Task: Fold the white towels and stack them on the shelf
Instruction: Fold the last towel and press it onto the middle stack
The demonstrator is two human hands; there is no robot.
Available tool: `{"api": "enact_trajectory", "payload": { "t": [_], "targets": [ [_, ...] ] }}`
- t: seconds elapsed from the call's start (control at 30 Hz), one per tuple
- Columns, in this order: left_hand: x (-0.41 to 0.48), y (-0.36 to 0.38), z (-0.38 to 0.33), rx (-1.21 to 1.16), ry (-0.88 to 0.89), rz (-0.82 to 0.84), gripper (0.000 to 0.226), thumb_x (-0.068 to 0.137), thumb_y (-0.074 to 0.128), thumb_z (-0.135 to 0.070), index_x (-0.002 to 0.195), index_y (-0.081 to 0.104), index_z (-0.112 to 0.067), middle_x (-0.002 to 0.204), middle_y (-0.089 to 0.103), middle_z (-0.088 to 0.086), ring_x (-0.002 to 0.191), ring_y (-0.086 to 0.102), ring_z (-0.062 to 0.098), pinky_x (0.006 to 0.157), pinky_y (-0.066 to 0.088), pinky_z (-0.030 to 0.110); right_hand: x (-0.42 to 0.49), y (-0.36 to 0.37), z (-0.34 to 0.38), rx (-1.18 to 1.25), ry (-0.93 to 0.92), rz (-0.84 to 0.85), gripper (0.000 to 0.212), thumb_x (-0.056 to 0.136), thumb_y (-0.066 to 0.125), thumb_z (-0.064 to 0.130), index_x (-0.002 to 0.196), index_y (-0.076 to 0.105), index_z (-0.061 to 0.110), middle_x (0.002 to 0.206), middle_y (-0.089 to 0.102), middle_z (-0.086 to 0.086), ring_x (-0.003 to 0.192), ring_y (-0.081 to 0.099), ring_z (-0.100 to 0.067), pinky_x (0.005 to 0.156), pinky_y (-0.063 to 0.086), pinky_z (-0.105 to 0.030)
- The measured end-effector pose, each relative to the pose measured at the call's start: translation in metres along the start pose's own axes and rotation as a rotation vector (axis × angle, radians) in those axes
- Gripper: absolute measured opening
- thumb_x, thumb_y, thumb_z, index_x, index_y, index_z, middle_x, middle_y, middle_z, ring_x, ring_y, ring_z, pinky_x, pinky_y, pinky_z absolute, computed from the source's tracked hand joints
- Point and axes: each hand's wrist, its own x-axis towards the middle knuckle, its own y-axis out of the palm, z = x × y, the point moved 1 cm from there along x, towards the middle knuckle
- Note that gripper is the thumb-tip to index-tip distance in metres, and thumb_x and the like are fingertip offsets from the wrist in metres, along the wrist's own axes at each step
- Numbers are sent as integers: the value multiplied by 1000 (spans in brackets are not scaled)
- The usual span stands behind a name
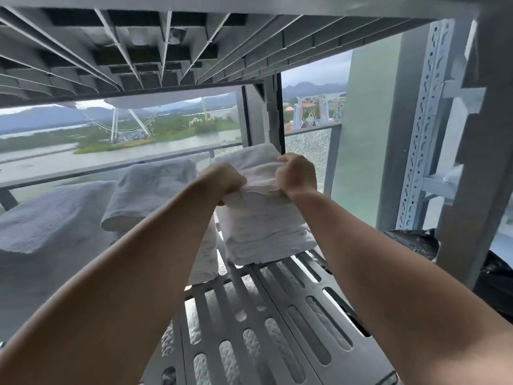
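Note:
A stack of folded white towels (pixel 266 232) stands on the grey slotted shelf (pixel 277 315), near its far edge. Both my arms reach in over the shelf. My left hand (pixel 224 180) grips the top folded towel (pixel 259 169) at its left side, and my right hand (pixel 298 176) grips its right side, fingers curled into the cloth. The top towel lies on the stack, slightly lifted at its near edge. Another rolled or folded white towel (pixel 205 257) lies just left of the stack.
Two more piles of white towels (pixel 150 195) (pixel 55 223) sit to the left. The ribbed underside of the upper shelf (pixel 166 51) hangs close overhead. A perforated metal upright (pixel 424 129) stands at right, dark bags (pixel 416 243) beside it. Windows lie behind.

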Motion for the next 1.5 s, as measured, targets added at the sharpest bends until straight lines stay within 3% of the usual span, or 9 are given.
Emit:
{"api": "enact_trajectory", "payload": {
  "t": [0.13, 0.23, 0.43, 0.67, 0.87, 1.07, 1.17, 1.4, 1.5],
  "targets": [
    [3, -4, -14, -45, -44, 78, 18, 95, 57, -21, 89, 61, -4, 90, 60, 17, 68, 61, 29, 60, 56, 33, 10, -5, -1, 47, 12, -143, 32, 84, 48, 0, 106, 69, 13, 104, 70, -7, 97, 61, -22, 77, 38, -19],
    [4, 1, -8, -47, -86, 152, 49, 98, 54, -50, 122, 57, -7, 111, 61, 16, 78, 63, 27, 52, 53, 30, 1, 0, -16, 65, 74, -99, 25, 86, 48, 10, 96, 68, 19, 90, 66, 1, 87, 57, -23, 72, 38, -26],
    [36, -7, -16, 466, 162, -279, 79, 91, 34, -73, 133, 59, -10, 140, 56, 17, 123, 53, 38, 99, 47, 44, 3, 0, -27, 91, 79, -79, 32, 94, 39, 28, 93, 70, 19, 77, 58, 7, 74, 49, -17, 57, 31, -27],
    [73, 24, -41, 407, 396, -87, 59, 97, 33, -64, 142, 52, -31, 149, 49, 8, 132, 46, 33, 107, 40, 44, -16, -3, -69, 708, 492, -177, 59, 95, 31, 56, 79, 74, 19, 90, 76, -8, 89, 70, -29, 92, 52, -48],
    [100, 44, -23, 514, 273, 75, 92, 65, 12, -97, 148, 20, -59, 166, 15, -9, 153, 13, 29, 117, 9, 65, -36, 22, -102, 792, 595, 280, 36, 94, 50, 49, 99, 68, 19, 99, 71, -2, 81, 64, -19, 69, 45, -29],
    [115, 51, -5, 521, 317, 102, 100, 59, 4, -100, 149, 13, -59, 167, 12, -9, 153, 13, 24, 119, 11, 59, -33, 36, -99, 945, 491, 423, 29, 97, 43, 33, 95, 67, 16, 87, 73, -5, 80, 70, -24, 69, 54, -29],
    [117, 57, -6, 532, 341, 120, 103, 59, 6, -98, 151, 20, -53, 166, 17, -4, 152, 17, 26, 119, 14, 58, -35, 39, -100, 917, 477, 438, 30, 91, 45, 33, 91, 68, 15, 81, 76, -7, 71, 73, -21, 54, 55, -26],
    [110, 57, -15, 512, 285, 130, 104, 59, 11, -97, 152, 21, -52, 166, 18, -2, 151, 20, 30, 118, 17, 59, -36, 33, -100, 517, 488, 251, 34, 96, 42, 18, 109, 68, 1, 113, 68, -23, 108, 62, -40, 86, 49, -42],
    [109, 57, -13, 499, 262, 97, 106, 55, 9, -99, 150, 22, -54, 165, 21, -6, 150, 23, 29, 116, 20, 59, -41, 29, -92, 301, 388, 100, 52, 93, 32, 35, 105, 69, 1, 117, 64, -29, 107, 59, -40, 78, 38, -38]
  ]
}}
